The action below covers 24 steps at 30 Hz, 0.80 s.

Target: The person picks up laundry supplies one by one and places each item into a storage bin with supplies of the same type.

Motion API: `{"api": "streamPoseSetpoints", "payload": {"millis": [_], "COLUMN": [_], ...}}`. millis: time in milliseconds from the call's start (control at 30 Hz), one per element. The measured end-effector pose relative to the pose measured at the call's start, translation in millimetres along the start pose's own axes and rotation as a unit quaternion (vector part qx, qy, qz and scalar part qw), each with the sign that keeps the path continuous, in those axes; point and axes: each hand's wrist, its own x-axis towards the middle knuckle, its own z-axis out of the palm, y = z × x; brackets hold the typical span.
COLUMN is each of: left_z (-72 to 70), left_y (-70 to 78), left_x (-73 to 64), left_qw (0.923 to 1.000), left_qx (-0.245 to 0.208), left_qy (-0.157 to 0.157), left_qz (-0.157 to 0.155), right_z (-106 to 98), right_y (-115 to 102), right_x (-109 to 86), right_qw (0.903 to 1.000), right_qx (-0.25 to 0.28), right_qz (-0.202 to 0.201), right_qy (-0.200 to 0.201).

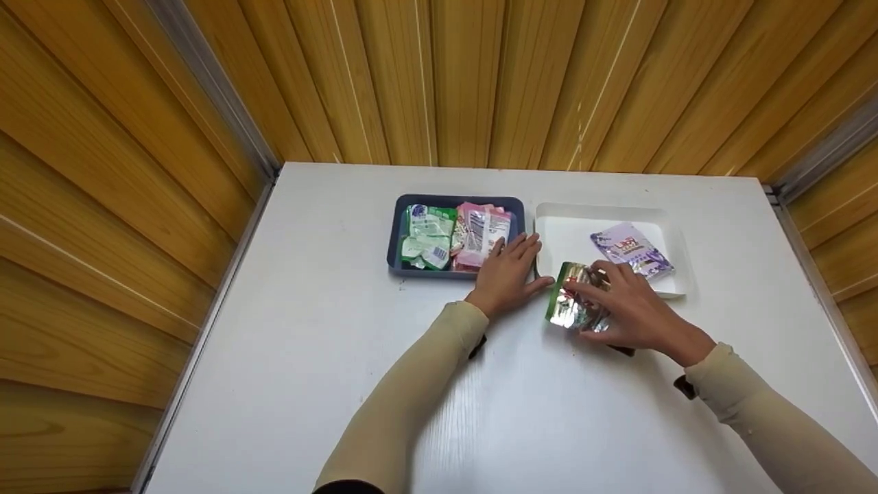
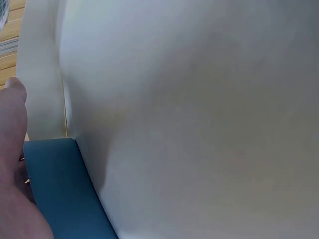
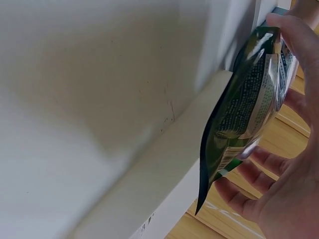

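Observation:
My right hand (image 1: pixel 634 312) grips a shiny packet (image 1: pixel 568 302) with a green edge, thumb on one side and fingers on the other. In the right wrist view the same packet (image 3: pixel 244 104) shows a dark green back with small print and a barcode. It is held above the table, by the front edge of the white tray (image 1: pixel 597 208). My left hand (image 1: pixel 507 274) lies with its fingers extended over the front right corner of the dark blue tray (image 1: pixel 439 274). That hand's thumb points toward the white tray.
Green packets (image 1: pixel 430 237) and pink packets (image 1: pixel 473 240) fill the blue tray side by side. A purple packet (image 1: pixel 631 250) lies in the white tray. Both trays stand on a white table (image 1: pixel 329 329), with wood-patterned panels (image 1: pixel 459 82) behind it.

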Motion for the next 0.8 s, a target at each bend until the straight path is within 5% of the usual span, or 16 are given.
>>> {"api": "streamPoseSetpoints", "payload": {"millis": [800], "left_z": [-0.8], "left_y": [0.2], "left_x": [-0.4], "left_qw": [0.9999], "left_qx": [0.01], "left_qy": [-0.002], "left_qz": [0.001], "right_z": [-6], "right_y": [23], "right_x": [17.5], "right_qw": [0.9992], "right_qx": [-0.018], "right_qz": [0.014], "right_qy": [0.032]}}
